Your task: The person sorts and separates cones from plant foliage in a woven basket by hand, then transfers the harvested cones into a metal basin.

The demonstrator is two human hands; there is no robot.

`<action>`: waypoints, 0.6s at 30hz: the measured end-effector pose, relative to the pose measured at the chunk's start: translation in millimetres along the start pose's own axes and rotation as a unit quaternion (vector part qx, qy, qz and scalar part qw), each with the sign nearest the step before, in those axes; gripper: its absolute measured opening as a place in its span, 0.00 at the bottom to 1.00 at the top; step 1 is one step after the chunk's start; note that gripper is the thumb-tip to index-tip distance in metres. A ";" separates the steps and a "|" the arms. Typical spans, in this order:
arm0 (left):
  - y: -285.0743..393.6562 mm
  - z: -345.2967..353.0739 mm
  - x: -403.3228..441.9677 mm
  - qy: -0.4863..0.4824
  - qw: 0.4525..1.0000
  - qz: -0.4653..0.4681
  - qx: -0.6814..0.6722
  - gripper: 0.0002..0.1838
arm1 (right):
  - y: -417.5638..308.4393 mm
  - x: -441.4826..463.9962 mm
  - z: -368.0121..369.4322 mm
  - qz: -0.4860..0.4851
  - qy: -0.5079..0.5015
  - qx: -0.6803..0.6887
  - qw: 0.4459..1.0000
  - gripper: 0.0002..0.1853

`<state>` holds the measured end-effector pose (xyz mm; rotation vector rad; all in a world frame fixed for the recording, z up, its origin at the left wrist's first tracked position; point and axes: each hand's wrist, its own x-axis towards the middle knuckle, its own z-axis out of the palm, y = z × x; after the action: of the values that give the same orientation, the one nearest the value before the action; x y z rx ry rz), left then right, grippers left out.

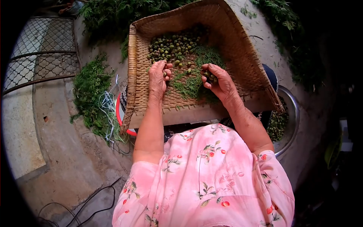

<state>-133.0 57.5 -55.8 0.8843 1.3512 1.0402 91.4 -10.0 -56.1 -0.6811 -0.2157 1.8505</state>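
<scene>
A woven basket (132,64) rests across my lap, its raised walls at the back and right. Small round green-brown seed cones (177,43) are heaped toward its back left. Feathery green sprigs (189,85) lie on the weave between my hands. Over the basket's left part, my left hand (159,76) is closed, with a small cone at its curled fingers. My right hand (219,80) is cupped around several cones, just right of the sprigs. The two hands are apart.
Leafy green branches (90,90) lie on the floor at left, beside pale plastic strands (110,109). More branches (280,22) are at the back and right. A metal basin (296,109) with cones stands at right. A metal grille (56,64) and black cables (94,202) are at left.
</scene>
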 end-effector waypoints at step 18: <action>-17.7 14.1 28.6 0.068 0.787 0.314 0.527 0.05 | -2.1 -1.8 5.0 0.000 0.003 0.004 1.000 0.12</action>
<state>-119.3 79.9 -81.1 2.2491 1.8250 0.7537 90.8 -10.0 -50.5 -0.6808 -0.2041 1.8478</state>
